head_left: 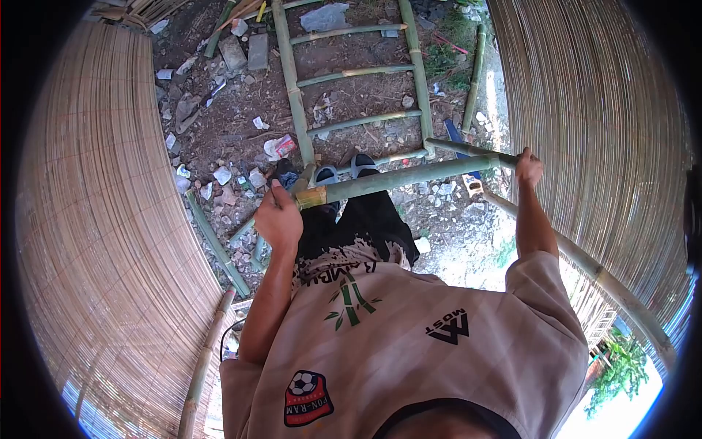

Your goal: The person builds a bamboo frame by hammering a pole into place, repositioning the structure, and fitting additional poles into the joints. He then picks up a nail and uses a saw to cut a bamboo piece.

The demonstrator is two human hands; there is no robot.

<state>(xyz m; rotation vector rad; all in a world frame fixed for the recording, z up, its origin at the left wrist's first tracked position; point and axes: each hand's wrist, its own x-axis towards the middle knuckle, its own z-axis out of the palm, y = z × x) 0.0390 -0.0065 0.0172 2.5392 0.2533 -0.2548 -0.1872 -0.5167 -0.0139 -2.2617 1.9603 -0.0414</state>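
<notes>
A green bamboo pole (417, 174) runs crosswise in front of my body, just above my feet. My left hand (279, 218) is closed at its left end, beside the yellowish joint, with most fingers hidden behind the hand. At the pole's far right end, my right hand (529, 168) is wrapped round it near the woven wall. Beyond the pole lies a bamboo ladder-like frame (356, 73) with several rungs. Its near end reaches my sandals (361, 165).
Woven bamboo-strip walls rise on the left (95, 183) and right (592, 124). Stones, litter and concrete blocks (257, 51) cover the dirt. A hand saw (474, 184) lies near the right wall. A long slanting pole (607, 282) stands behind my right arm.
</notes>
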